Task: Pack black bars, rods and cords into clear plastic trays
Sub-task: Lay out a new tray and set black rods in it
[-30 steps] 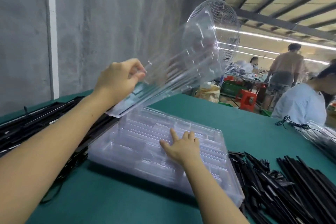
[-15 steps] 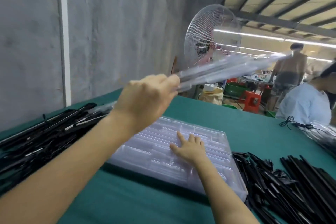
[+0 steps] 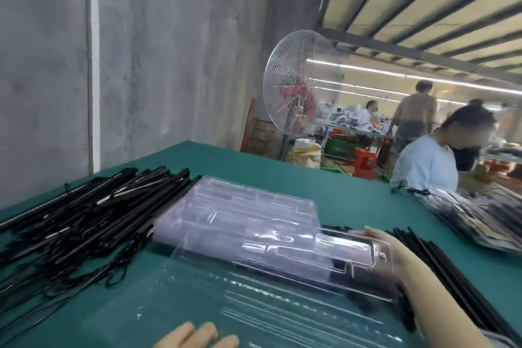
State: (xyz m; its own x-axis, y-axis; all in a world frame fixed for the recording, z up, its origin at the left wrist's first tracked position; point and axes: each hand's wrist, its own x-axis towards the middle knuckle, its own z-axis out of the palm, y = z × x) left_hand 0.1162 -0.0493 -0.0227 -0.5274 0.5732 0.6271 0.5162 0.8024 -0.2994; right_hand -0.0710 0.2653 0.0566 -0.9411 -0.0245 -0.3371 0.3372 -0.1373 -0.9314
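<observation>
Nothing is packed yet, I judge. An empty clear plastic tray (image 3: 282, 277) is at the green tabletop's (image 3: 339, 192) near edge. My right hand's (image 3: 395, 257) fingers lie straight together at its right end; I cannot tell my left hand's (image 3: 197, 337). Long black bars (image 3: 84, 220) lie heaped by the left edge.

Green-covered table (image 3: 339, 195). Left: tangled heap of black bars and cords (image 3: 93, 215). Centre: stack of clear plastic trays (image 3: 240, 215), with a loose clear tray (image 3: 254, 305) in front. Right: black rods (image 3: 440, 263). Far right: filled clear packs (image 3: 474, 217), blurred.
</observation>
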